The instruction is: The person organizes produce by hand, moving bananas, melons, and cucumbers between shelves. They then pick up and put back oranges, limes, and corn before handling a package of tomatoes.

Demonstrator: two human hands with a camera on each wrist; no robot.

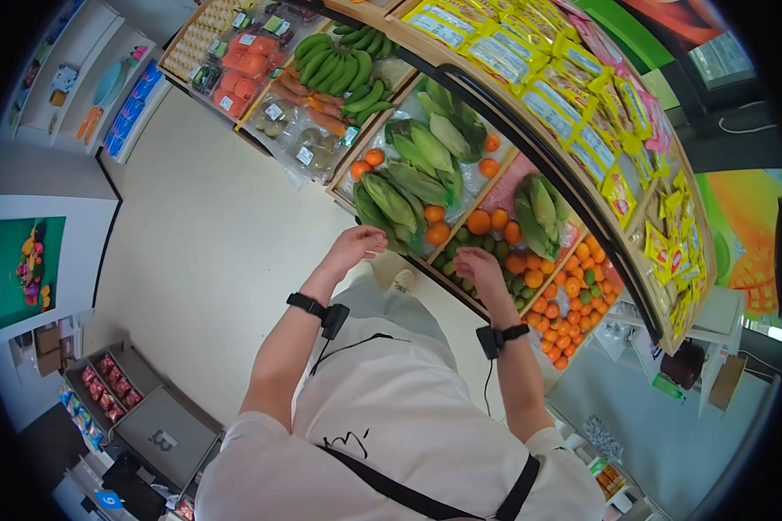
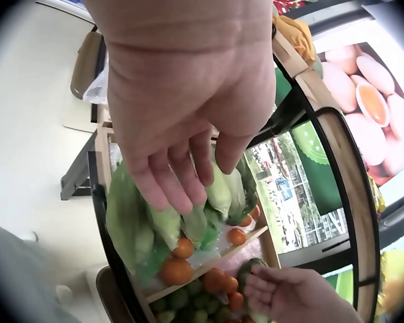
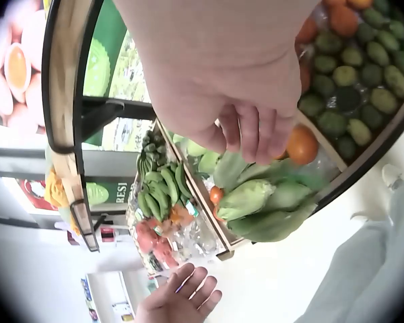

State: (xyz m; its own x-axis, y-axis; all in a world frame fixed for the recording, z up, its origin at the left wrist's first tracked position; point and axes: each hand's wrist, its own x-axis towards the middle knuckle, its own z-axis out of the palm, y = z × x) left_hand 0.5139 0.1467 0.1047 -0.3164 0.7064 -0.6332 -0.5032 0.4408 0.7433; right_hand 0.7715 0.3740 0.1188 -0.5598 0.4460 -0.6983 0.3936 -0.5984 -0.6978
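Both hands hang over the front edge of a produce stand, holding nothing. My left hand [image 1: 356, 247], fingers loosely bent, is beside the leafy corn [image 1: 386, 201]; in the left wrist view the hand [image 2: 188, 114] covers part of the corn [image 2: 126, 215]. My right hand [image 1: 480, 266] is above the small green fruit [image 1: 450, 260], near some oranges [image 1: 479, 221]. In the right wrist view the right hand [image 3: 222, 87] has loosely bent fingers, close to an orange [image 3: 301, 145], with corn [image 3: 246, 199] below.
Green bananas [image 1: 332, 69] and packed tomatoes [image 1: 247, 56] lie farther along the stand. A raised shelf of yellow packets [image 1: 530, 65] curves along the right, with a black rail [image 1: 539, 148] in front. Small oranges [image 1: 573, 295] fill the near right compartment. Grey boxes [image 1: 167, 438] stand at lower left.
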